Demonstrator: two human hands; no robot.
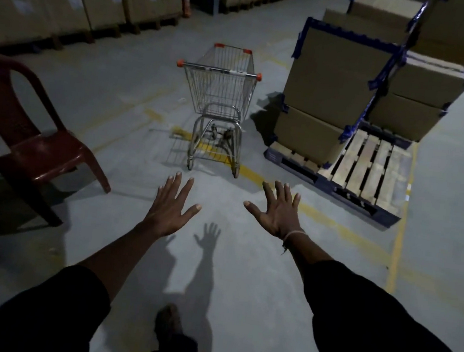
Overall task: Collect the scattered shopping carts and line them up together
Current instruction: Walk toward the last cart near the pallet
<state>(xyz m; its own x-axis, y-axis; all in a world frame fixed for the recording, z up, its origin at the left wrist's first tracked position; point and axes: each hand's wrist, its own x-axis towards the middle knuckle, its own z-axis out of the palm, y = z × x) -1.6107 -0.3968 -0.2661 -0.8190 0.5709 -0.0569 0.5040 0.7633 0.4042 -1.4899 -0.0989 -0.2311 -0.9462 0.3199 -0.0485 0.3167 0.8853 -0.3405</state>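
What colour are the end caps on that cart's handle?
Orange-red, on both ends of the shopping cart handle, seen best in the head view.

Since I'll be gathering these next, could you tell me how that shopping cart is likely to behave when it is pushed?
The shopping cart should roll easily: it stands on small castors on smooth concrete floor. Its wire basket looks empty, so it is probably light. Being tall and narrow, it may swerve or tip if shoved from one side. Neither the left hand nor the right hand touches it.
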